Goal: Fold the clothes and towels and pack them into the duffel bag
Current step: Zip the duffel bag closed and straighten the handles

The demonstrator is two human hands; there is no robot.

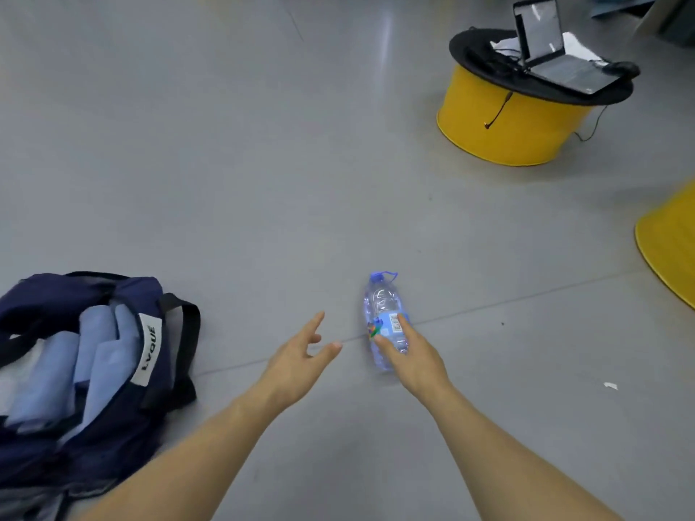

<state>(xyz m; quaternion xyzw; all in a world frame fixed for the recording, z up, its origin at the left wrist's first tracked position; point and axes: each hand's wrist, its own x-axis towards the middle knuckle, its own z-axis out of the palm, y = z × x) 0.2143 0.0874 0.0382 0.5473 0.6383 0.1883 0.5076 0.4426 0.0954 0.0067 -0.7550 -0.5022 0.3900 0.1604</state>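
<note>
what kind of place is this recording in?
Likely an indoor workspace or lab, not a home: bare grey floor, a laptop with trailing cables on a yellow drum table, and a second yellow drum at the right edge.

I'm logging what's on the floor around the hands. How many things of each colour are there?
Navy: 1, the duffel bag
Light blue: 3 folded cloths showing in it
Clear with blue cap: 1 water bottle
Yellow: 2 round stands, one cut off at the frame edge
Total: 7
</note>
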